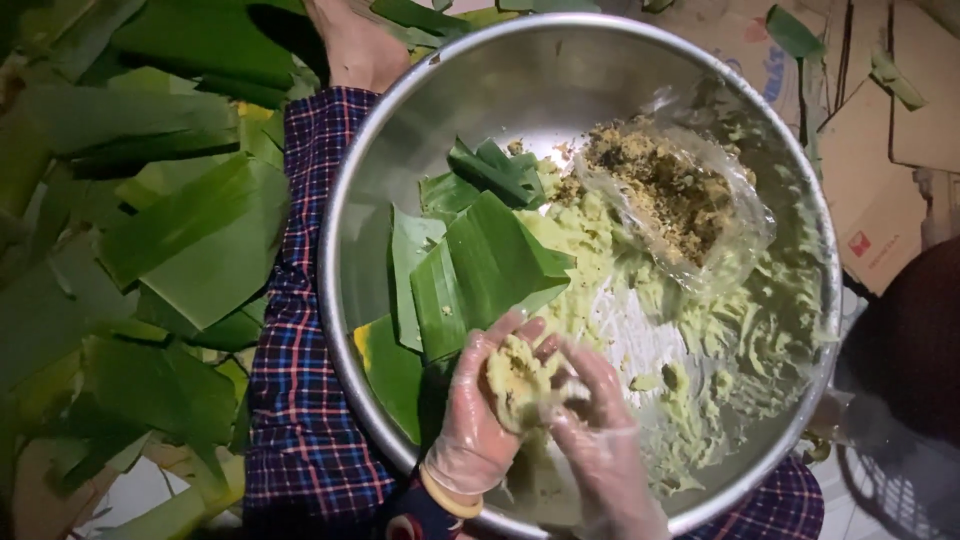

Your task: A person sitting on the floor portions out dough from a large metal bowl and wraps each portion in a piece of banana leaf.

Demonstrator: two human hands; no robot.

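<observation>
Leaf pieces (470, 270) lie in the bowl (400, 120), left of the bagged filling (665, 195).

One steel bowl (400, 130). Two gloved hands: left hand (478, 420), right hand (600, 440). One lump of pale green dough (518, 380) between them. One clear plastic bag of crumbly brown filling (665, 195). Cut leaf pieces (480, 260) in bowl: perhaps five or six, overlapping, hard to separate. Loose leaves (190, 240) on floor: many, uncounted. One bare foot (355, 45). Flattened cardboard (880, 200): at least two pieces.
</observation>
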